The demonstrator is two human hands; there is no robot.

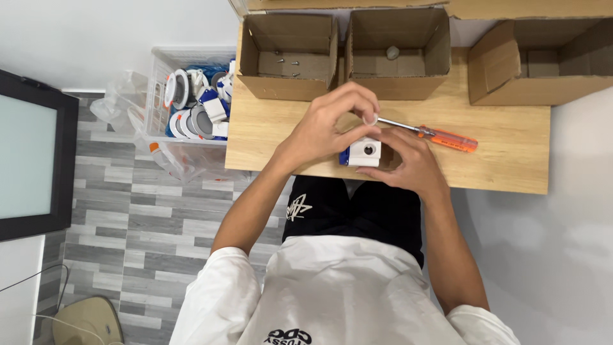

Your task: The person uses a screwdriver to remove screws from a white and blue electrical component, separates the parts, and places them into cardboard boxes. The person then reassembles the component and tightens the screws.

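The person sits at a small wooden table and works with both hands over its near edge. The left hand arches above a small white block with a round dark hole in its front face and a blue part at its left side. The thumb and forefinger of that hand are pinched on a small clear ring, held just above the block; the other fingers curl loosely beside them. The right hand cups the block from the right and from below, its fingers pressed together against the block's side.

A screwdriver with an orange handle lies on the table just behind the right hand, its metal shaft pointing toward the ring. Three open cardboard boxes stand along the far edge: the left box holds a few screws, the middle box one small grey piece, and the right box lies tipped on its side. On the floor left of the table, a clear plastic crate holds white and blue parts.
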